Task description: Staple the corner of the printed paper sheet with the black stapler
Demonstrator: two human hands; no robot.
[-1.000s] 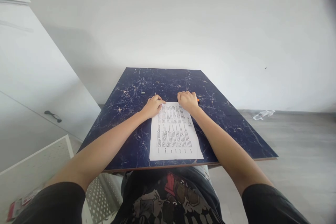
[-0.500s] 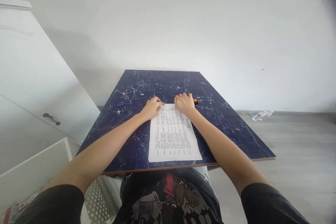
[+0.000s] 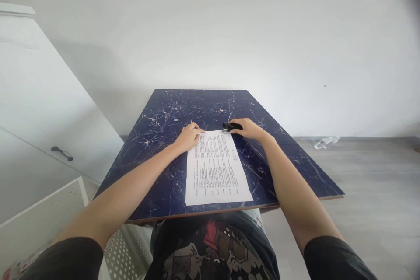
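Printed paper lies on the dark blue marbled table, its far edge under my fingers; whether it is one sheet or a stack I cannot tell. My left hand is closed at the far left corner, thumb on the paper. A black stapler is gripped in my right hand, which comes in from the right. The stapler's front end is at the paper's far right corner. My palm hides its rear end.
A small grey block rests on the table beyond my left hand. To the left stands a white cabinet with a dark handle. Clear crumpled plastic lies on the floor at the right, by the white wall.
My right hand has left the paper's far edge, moved right and taken hold of the stapler. The stapler is now at the far right corner. My left hand stays in place.
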